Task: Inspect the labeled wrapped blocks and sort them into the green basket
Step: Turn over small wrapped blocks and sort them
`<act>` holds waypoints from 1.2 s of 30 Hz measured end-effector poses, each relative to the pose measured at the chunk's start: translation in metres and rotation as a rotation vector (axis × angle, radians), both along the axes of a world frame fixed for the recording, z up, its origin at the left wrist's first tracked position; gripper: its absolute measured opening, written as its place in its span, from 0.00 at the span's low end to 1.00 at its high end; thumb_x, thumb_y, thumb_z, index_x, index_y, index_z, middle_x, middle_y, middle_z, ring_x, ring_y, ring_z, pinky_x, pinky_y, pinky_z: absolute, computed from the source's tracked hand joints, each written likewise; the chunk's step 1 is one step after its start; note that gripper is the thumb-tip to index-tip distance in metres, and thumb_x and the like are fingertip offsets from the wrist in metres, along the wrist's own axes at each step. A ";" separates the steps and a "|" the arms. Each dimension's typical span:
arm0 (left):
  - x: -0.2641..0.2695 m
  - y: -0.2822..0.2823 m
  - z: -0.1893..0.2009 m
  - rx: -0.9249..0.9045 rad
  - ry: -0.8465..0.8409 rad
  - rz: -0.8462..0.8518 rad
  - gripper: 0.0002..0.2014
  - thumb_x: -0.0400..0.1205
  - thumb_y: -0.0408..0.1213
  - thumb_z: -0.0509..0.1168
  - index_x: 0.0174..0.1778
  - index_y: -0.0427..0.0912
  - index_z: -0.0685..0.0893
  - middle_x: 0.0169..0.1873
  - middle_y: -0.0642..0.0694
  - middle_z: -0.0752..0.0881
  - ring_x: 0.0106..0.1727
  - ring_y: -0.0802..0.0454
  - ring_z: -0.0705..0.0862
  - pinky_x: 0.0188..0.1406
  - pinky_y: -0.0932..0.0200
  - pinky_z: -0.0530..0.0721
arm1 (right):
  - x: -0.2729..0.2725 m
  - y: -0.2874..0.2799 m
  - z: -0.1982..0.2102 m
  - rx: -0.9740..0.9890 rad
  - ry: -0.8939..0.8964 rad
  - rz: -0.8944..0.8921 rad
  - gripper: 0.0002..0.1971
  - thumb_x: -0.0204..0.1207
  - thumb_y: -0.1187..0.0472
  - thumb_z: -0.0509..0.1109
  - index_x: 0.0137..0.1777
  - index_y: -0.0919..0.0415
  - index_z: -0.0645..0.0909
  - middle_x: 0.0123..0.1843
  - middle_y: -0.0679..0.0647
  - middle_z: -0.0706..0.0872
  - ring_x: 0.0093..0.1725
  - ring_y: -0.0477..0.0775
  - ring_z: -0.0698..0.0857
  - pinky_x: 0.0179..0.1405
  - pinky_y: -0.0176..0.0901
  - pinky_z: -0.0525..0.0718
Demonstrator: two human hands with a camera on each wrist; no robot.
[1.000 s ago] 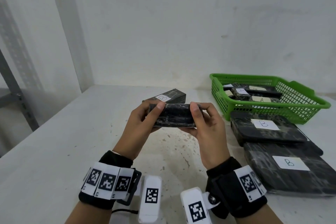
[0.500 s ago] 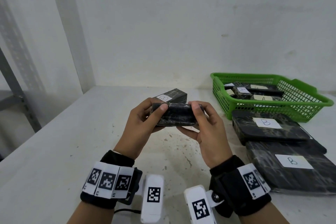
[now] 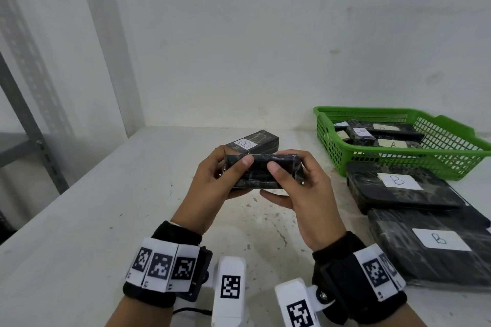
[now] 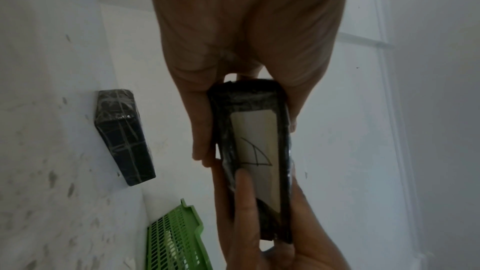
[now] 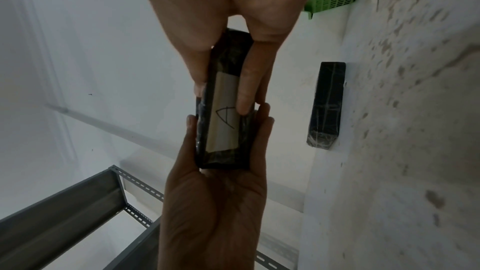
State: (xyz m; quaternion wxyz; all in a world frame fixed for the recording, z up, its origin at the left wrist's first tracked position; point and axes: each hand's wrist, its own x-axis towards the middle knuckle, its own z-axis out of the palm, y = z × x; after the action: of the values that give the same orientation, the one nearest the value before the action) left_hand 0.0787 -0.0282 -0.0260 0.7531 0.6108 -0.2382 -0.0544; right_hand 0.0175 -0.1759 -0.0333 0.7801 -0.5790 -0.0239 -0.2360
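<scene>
Both hands hold one small black wrapped block above the table's middle. My left hand grips its left end and my right hand grips its right end, thumbs on the near face. Its white label marked A faces away from my head and shows in both wrist views. The green basket stands at the back right and holds several labeled blocks. Behind my hands lies a block labeled B on the table.
Two large flat black packages labeled B lie in front of the basket on the right. A grey metal shelf frame stands at the left. The white table has bare surface on the left side.
My hands have turned the block in place, and my thumbs have slid closer together on its near face. The hands sit slightly lower and nearer.
</scene>
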 end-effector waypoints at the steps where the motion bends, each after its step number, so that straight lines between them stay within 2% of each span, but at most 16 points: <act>1: 0.000 0.001 0.000 0.005 0.007 -0.009 0.10 0.77 0.46 0.75 0.43 0.46 0.83 0.50 0.42 0.90 0.54 0.44 0.90 0.50 0.49 0.90 | 0.000 0.000 -0.001 -0.006 -0.010 -0.019 0.12 0.73 0.64 0.76 0.55 0.65 0.82 0.53 0.60 0.88 0.54 0.59 0.91 0.42 0.50 0.91; 4: -0.001 0.000 0.000 0.023 0.034 -0.035 0.18 0.72 0.49 0.77 0.48 0.42 0.82 0.55 0.39 0.88 0.55 0.44 0.90 0.49 0.51 0.90 | 0.000 -0.001 -0.001 -0.007 -0.025 -0.033 0.10 0.74 0.66 0.75 0.54 0.65 0.82 0.50 0.57 0.89 0.53 0.59 0.91 0.42 0.49 0.91; 5: -0.002 -0.001 0.001 0.019 0.035 -0.026 0.18 0.73 0.47 0.78 0.48 0.41 0.81 0.55 0.37 0.88 0.55 0.44 0.90 0.48 0.51 0.90 | 0.000 -0.001 -0.001 0.005 -0.026 -0.016 0.11 0.74 0.64 0.75 0.54 0.65 0.82 0.50 0.57 0.89 0.53 0.59 0.91 0.42 0.51 0.91; 9: -0.003 -0.003 0.001 0.034 0.015 0.029 0.13 0.73 0.47 0.71 0.45 0.43 0.79 0.55 0.34 0.88 0.54 0.41 0.90 0.48 0.48 0.91 | 0.000 0.001 0.001 0.028 0.005 0.042 0.16 0.71 0.52 0.73 0.54 0.62 0.82 0.55 0.61 0.89 0.57 0.57 0.90 0.45 0.54 0.91; 12: -0.003 -0.002 0.002 0.036 0.010 0.012 0.13 0.72 0.47 0.71 0.44 0.43 0.79 0.55 0.36 0.88 0.54 0.41 0.90 0.49 0.46 0.91 | 0.001 0.000 0.001 0.046 -0.010 -0.011 0.13 0.72 0.54 0.73 0.51 0.62 0.83 0.53 0.63 0.89 0.53 0.57 0.91 0.44 0.48 0.90; 16: -0.004 -0.001 0.003 0.025 0.030 -0.022 0.21 0.70 0.48 0.71 0.52 0.38 0.78 0.55 0.38 0.88 0.52 0.44 0.91 0.47 0.50 0.91 | 0.002 -0.001 -0.002 0.026 -0.023 -0.038 0.12 0.73 0.55 0.73 0.51 0.62 0.84 0.53 0.64 0.88 0.53 0.58 0.91 0.45 0.47 0.89; 19: -0.003 -0.003 0.001 0.044 0.011 0.019 0.20 0.72 0.47 0.71 0.51 0.36 0.77 0.55 0.35 0.87 0.52 0.42 0.91 0.48 0.47 0.91 | 0.004 -0.001 -0.003 0.051 0.013 0.003 0.13 0.71 0.53 0.73 0.51 0.61 0.83 0.56 0.66 0.88 0.56 0.59 0.90 0.46 0.46 0.89; 22: -0.003 -0.004 0.000 0.085 -0.013 0.046 0.20 0.72 0.47 0.71 0.51 0.36 0.77 0.55 0.35 0.87 0.52 0.43 0.91 0.48 0.45 0.91 | 0.005 -0.001 -0.004 0.077 0.053 0.040 0.16 0.67 0.48 0.74 0.48 0.59 0.82 0.52 0.61 0.88 0.54 0.56 0.90 0.45 0.44 0.89; 24: -0.003 -0.003 0.000 0.096 -0.014 0.049 0.20 0.72 0.46 0.72 0.53 0.38 0.76 0.55 0.36 0.86 0.52 0.43 0.91 0.48 0.45 0.92 | 0.006 -0.002 -0.004 0.100 0.057 0.042 0.15 0.66 0.49 0.75 0.46 0.59 0.81 0.47 0.58 0.89 0.50 0.55 0.90 0.44 0.45 0.90; 26: -0.003 -0.003 0.000 0.114 0.000 0.047 0.21 0.73 0.48 0.74 0.55 0.43 0.76 0.56 0.38 0.86 0.53 0.43 0.90 0.49 0.45 0.91 | 0.006 -0.004 -0.005 0.138 0.041 0.047 0.12 0.67 0.55 0.75 0.45 0.61 0.82 0.45 0.58 0.89 0.48 0.56 0.90 0.45 0.48 0.91; 28: -0.003 -0.003 -0.001 0.138 0.020 0.056 0.24 0.73 0.55 0.75 0.58 0.48 0.76 0.58 0.43 0.86 0.55 0.46 0.89 0.51 0.46 0.91 | 0.006 -0.003 -0.004 0.150 0.019 0.045 0.10 0.67 0.58 0.75 0.45 0.61 0.82 0.45 0.59 0.89 0.48 0.56 0.89 0.45 0.49 0.91; 30: -0.002 -0.003 0.000 0.158 0.039 0.086 0.28 0.73 0.62 0.71 0.62 0.50 0.76 0.60 0.45 0.84 0.57 0.49 0.88 0.53 0.47 0.91 | 0.005 -0.003 -0.003 0.126 -0.009 0.020 0.09 0.67 0.58 0.75 0.45 0.59 0.83 0.48 0.59 0.88 0.51 0.57 0.89 0.46 0.52 0.91; 33: -0.002 -0.003 0.001 0.130 0.064 0.095 0.29 0.74 0.61 0.71 0.65 0.48 0.78 0.61 0.45 0.86 0.58 0.51 0.88 0.54 0.46 0.90 | 0.005 -0.004 -0.001 0.094 -0.045 0.022 0.15 0.68 0.58 0.75 0.55 0.54 0.81 0.58 0.58 0.87 0.58 0.59 0.88 0.49 0.55 0.90; 36: -0.004 -0.002 0.003 0.037 0.042 0.060 0.26 0.74 0.50 0.73 0.66 0.43 0.82 0.59 0.43 0.88 0.55 0.50 0.90 0.49 0.53 0.90 | 0.005 -0.005 0.001 0.117 -0.009 0.066 0.31 0.70 0.53 0.73 0.75 0.46 0.72 0.67 0.56 0.84 0.63 0.57 0.87 0.52 0.53 0.90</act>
State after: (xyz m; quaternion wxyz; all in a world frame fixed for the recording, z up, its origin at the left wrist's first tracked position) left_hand 0.0750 -0.0305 -0.0227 0.7480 0.6300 -0.2027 -0.0490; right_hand 0.0222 -0.1807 -0.0325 0.8198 -0.5303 -0.0327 -0.2138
